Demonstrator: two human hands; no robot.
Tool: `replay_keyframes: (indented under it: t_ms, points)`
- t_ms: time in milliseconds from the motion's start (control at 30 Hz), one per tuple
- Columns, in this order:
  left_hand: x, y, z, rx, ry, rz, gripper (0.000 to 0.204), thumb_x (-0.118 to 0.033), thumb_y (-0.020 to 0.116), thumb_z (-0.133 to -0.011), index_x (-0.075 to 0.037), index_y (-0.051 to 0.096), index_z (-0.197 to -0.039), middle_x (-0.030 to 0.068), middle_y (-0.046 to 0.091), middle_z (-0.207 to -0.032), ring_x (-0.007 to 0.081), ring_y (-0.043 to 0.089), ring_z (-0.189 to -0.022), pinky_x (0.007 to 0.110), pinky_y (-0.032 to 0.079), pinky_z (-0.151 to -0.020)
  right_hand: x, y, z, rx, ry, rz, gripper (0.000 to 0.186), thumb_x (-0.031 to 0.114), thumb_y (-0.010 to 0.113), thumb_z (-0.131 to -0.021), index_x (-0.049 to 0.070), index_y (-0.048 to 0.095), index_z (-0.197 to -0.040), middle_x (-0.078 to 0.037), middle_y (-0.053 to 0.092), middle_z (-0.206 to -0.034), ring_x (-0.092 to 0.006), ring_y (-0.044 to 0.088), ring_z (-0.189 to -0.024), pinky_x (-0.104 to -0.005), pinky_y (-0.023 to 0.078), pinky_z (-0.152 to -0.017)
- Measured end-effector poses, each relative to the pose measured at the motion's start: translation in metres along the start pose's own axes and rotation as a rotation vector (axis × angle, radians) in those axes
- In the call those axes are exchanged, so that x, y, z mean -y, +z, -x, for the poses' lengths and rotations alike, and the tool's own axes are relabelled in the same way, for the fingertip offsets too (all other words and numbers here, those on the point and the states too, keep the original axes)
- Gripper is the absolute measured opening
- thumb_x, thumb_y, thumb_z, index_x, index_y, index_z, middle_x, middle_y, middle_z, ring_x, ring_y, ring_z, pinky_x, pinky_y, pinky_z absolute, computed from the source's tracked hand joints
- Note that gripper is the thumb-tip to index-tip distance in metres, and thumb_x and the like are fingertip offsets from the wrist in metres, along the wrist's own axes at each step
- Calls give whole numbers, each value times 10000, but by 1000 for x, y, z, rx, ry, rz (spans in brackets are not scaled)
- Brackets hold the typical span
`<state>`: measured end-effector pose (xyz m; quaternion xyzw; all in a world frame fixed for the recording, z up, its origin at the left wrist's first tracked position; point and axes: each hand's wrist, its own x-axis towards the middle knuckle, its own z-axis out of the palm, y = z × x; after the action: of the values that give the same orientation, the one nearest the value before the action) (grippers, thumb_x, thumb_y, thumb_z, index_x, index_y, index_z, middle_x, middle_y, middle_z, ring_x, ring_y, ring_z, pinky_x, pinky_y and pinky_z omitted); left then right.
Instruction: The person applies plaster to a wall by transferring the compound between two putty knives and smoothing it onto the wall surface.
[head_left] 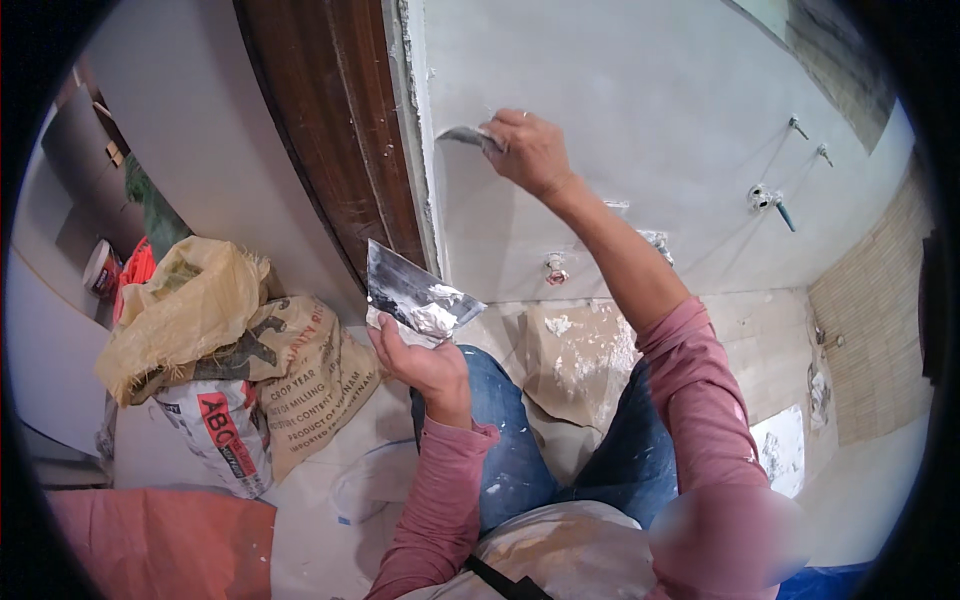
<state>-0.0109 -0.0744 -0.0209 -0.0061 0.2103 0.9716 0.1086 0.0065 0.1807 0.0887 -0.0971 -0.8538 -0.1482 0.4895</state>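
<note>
My left hand is closed round the base of a wide metal putty knife, held in front of my knees. A lump of white putty lies on its blade, and more white paste is smeared along the near edge. Higher up, my right hand grips a second putty knife. Its blade points left, close to the wall's edge beside the brown door frame; I cannot tell whether it touches the pale grey wall. My right fingers hide its handle.
Several sacks, one a brown woven sack, stand on the floor at left. A putty-spattered cardboard sheet lies between my legs and the wall. A red-handled valve and a pipe fitting stick out of the wall. An orange-red sheet lies lower left.
</note>
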Motion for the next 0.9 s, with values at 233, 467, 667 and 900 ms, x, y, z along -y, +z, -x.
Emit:
replay_keyframes:
  t_ms: [233, 467, 667, 900]
  points:
    - [4, -1, 2, 62, 3, -1, 429, -202, 588, -956, -4, 519, -1330, 136, 587, -1294, 277, 595, -1176, 422, 477, -1032, -24, -30, -67, -96, -28, 35, 84, 200, 737, -818, 131, 728, -865, -29, 669, -840, -291, 672, -768, -403, 550, -643]
    - [5, -2, 0, 56, -8, 22, 429, -210, 592, -958, 0, 520, -1325, 144, 585, -1293, 285, 594, -1178, 423, 475, -1036, -12, -60, -87, -282, 59, 35, 168, 266, 774, -836, 104, 745, -869, -50, 674, -831, -315, 648, -723, -397, 522, -625]
    - [0, -7, -5, 78, -16, 18, 452, -220, 605, -952, 5, 508, -1332, 147, 575, -1312, 288, 586, -1196, 436, 470, -1047, 9, -13, 64, 90, 77, -152, 196, 207, 765, -827, 106, 609, -767, -85, 619, -823, -317, 650, -741, -433, 526, -605]
    - [6, -2, -1, -27, -1, -25, 415, -188, 567, -978, 6, 501, -1339, 151, 571, -1341, 289, 585, -1214, 447, 477, -1050, 26, 54, 171, 503, 55, -50, 77, 150, 632, -872, 131, 700, -839, -30, 644, -863, -235, 682, -850, -399, 572, -650]
